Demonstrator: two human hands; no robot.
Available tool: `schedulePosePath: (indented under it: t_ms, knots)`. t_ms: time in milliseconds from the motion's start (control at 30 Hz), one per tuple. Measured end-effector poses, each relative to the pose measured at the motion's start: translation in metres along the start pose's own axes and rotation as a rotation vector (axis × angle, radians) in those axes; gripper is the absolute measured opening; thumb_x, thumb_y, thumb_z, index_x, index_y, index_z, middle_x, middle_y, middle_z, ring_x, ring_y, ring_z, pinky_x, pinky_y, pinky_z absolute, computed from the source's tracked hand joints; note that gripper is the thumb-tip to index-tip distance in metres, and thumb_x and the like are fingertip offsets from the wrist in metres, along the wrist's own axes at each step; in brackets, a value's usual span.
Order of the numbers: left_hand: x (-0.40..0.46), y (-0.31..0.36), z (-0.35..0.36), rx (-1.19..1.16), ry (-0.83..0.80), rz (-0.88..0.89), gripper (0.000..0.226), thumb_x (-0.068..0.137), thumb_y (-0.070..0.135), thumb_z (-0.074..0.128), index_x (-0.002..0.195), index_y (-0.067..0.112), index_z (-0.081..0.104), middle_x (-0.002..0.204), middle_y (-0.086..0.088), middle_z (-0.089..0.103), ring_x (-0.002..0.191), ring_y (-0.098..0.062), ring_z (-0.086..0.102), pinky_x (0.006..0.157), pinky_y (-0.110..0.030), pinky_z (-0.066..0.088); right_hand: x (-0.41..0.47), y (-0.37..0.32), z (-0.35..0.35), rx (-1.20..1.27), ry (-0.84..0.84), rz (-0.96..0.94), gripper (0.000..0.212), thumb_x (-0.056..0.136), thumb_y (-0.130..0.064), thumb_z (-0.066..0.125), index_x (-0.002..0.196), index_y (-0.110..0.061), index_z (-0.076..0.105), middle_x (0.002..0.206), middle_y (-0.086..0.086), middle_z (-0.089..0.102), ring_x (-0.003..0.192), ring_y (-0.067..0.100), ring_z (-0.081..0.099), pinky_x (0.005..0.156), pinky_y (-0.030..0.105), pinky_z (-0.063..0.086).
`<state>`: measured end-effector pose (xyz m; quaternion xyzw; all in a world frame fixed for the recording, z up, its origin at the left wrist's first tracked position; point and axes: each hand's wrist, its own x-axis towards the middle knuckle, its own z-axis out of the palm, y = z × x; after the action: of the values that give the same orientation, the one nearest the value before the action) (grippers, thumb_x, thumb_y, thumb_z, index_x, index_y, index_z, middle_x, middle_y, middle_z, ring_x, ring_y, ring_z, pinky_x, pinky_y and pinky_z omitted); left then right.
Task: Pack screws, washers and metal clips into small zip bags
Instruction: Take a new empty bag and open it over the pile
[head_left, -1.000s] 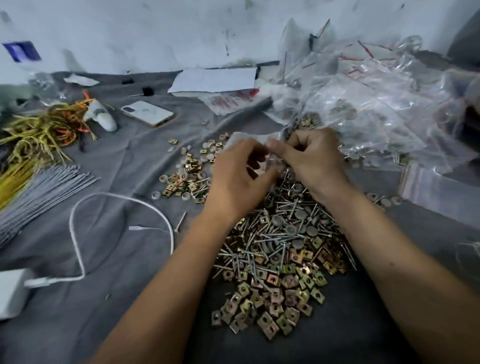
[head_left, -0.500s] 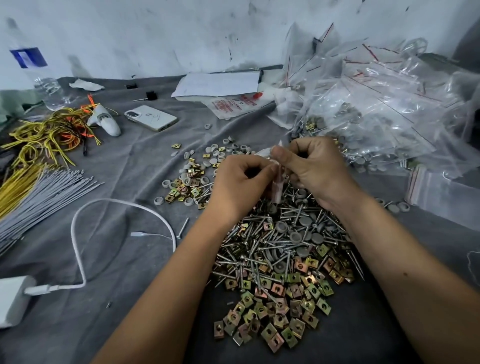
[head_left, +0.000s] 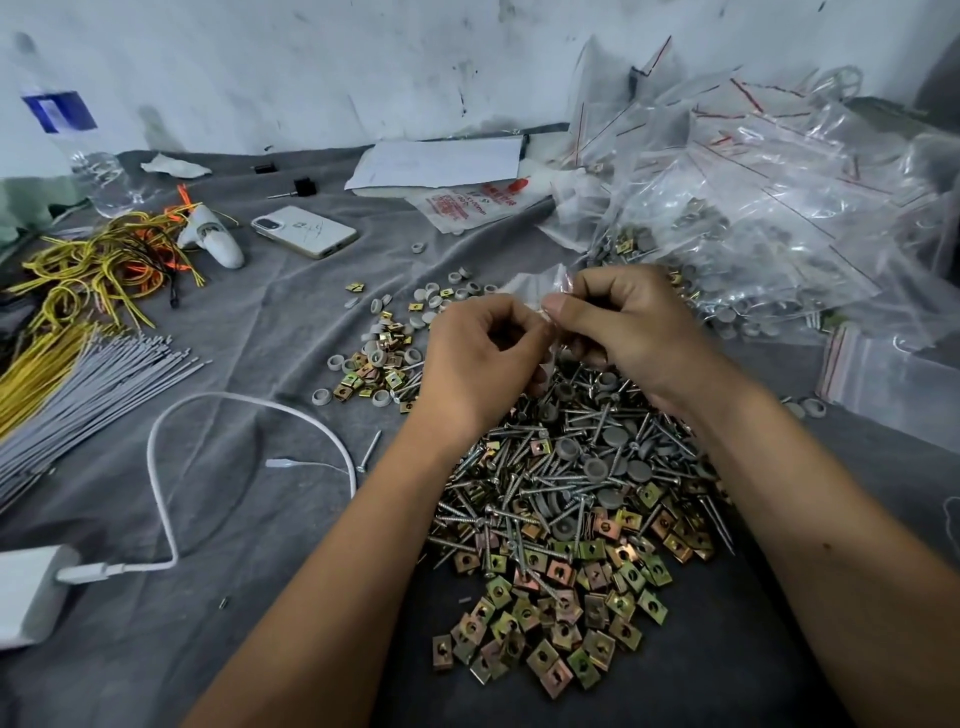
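Many filled zip bags (head_left: 753, 218) are lying at two o'clock; one small zip bag (head_left: 540, 283) is being pinched by left hand (head_left: 480, 364) and right hand (head_left: 631, 332), while a large pile of screws and metal clips (head_left: 566, 525) is awaiting packing.

Grey cloth (head_left: 249, 322) carries screws (head_left: 540, 467); clips (head_left: 550, 623); phone (head_left: 304, 230); cable (head_left: 166, 499).

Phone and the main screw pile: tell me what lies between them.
In the head view, between the phone and the main screw pile lies a smaller scatter of grey washers and metal clips on the grey cloth.
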<state>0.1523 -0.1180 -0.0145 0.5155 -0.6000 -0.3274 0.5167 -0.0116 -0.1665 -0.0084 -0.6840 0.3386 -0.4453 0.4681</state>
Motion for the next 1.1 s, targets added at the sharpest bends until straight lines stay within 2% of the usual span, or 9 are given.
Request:
schedulePosePath:
  t_ms: [233, 367, 467, 567, 667, 733, 867, 1000, 1100]
  knots:
    - [-0.002, 0.006, 0.003, 0.183, 0.225, 0.163, 0.021, 0.087, 0.009, 0.070, 0.067, 0.012, 0.065, 0.058, 0.002, 0.062, 0.051, -0.008, 0.051, 0.050, -0.027, 0.043, -0.001, -0.005, -0.003, -0.055, -0.021, -0.061, 0.024, 0.098, -0.012, 0.067, 0.078, 0.000, 0.067, 0.060, 0.006, 0.063, 0.051, 0.020, 0.054, 0.045, 0.026, 0.043]
    - [0.003, 0.003, -0.009, 0.187, 0.478, 0.168, 0.017, 0.083, 0.007, 0.068, 0.069, 0.015, 0.064, 0.060, 0.004, 0.061, 0.052, -0.006, 0.050, 0.051, -0.028, 0.043, -0.007, -0.006, -0.002, -0.224, 0.078, -0.106, 0.027, 0.091, -0.006, 0.071, 0.068, 0.000, 0.058, 0.057, 0.011, 0.062, 0.052, 0.027, 0.064, 0.043, 0.020, 0.042]
    - [-0.002, 0.006, -0.005, 0.384, 0.486, 0.367, 0.013, 0.082, 0.004, 0.069, 0.071, 0.009, 0.064, 0.063, 0.002, 0.061, 0.055, -0.011, 0.055, 0.052, -0.029, 0.047, -0.006, -0.005, 0.003, -0.517, 0.284, -0.143, 0.027, 0.081, -0.006, 0.071, 0.064, -0.008, 0.051, 0.055, 0.004, 0.051, 0.051, 0.012, 0.059, 0.044, 0.023, 0.040]
    - [-0.003, 0.004, -0.001, 0.464, 0.437, 0.509, 0.012, 0.083, 0.004, 0.071, 0.073, 0.006, 0.065, 0.066, -0.001, 0.063, 0.057, -0.016, 0.056, 0.054, -0.032, 0.049, -0.005, -0.005, 0.001, -0.442, 0.371, -0.088, 0.018, 0.084, -0.008, 0.071, 0.079, -0.007, 0.054, 0.068, 0.010, 0.058, 0.058, 0.019, 0.063, 0.045, 0.036, 0.051]
    - [-0.002, 0.001, 0.001, 0.447, 0.313, 0.416, 0.013, 0.084, 0.010, 0.078, 0.080, 0.007, 0.065, 0.070, 0.000, 0.064, 0.061, -0.015, 0.060, 0.057, -0.032, 0.052, -0.005, -0.005, 0.006, -0.366, 0.275, -0.151, 0.013, 0.089, -0.001, 0.068, 0.087, -0.005, 0.055, 0.070, 0.003, 0.060, 0.054, 0.003, 0.055, 0.048, 0.018, 0.046]
    - [-0.003, 0.001, 0.001, 0.463, 0.266, 0.369, 0.014, 0.084, 0.008, 0.080, 0.078, 0.008, 0.067, 0.069, 0.001, 0.065, 0.061, -0.014, 0.062, 0.058, -0.035, 0.054, -0.004, -0.005, 0.006, -0.346, 0.234, -0.199, 0.013, 0.089, 0.000, 0.067, 0.087, -0.006, 0.055, 0.069, -0.001, 0.059, 0.056, 0.007, 0.054, 0.052, 0.020, 0.045]
    - [0.003, 0.001, -0.014, 0.341, 0.400, 0.282, 0.015, 0.081, 0.005, 0.079, 0.075, 0.015, 0.070, 0.067, 0.009, 0.067, 0.059, -0.009, 0.064, 0.058, -0.031, 0.057, -0.004, -0.005, -0.001, -0.374, 0.304, -0.188, 0.015, 0.084, 0.001, 0.065, 0.087, -0.011, 0.056, 0.069, -0.005, 0.058, 0.060, 0.012, 0.057, 0.048, 0.032, 0.053]
    - [0.003, 0.005, -0.021, 0.407, 0.493, 0.276, 0.013, 0.082, 0.008, 0.078, 0.082, 0.016, 0.068, 0.066, 0.008, 0.064, 0.060, -0.010, 0.062, 0.060, -0.037, 0.056, -0.006, -0.002, 0.000, -0.404, 0.164, -0.195, 0.016, 0.089, -0.011, 0.075, 0.092, -0.011, 0.060, 0.079, -0.003, 0.064, 0.063, 0.000, 0.061, 0.055, 0.013, 0.050]
    - [0.001, 0.010, -0.036, 0.504, 0.732, 0.325, 0.006, 0.084, 0.009, 0.069, 0.083, 0.014, 0.066, 0.069, 0.002, 0.064, 0.063, -0.018, 0.062, 0.062, -0.036, 0.050, -0.004, 0.002, -0.011, -0.744, -0.044, -0.157, 0.018, 0.084, -0.038, 0.079, 0.090, -0.027, 0.067, 0.086, -0.014, 0.062, 0.077, -0.006, 0.058, 0.069, 0.008, 0.040]
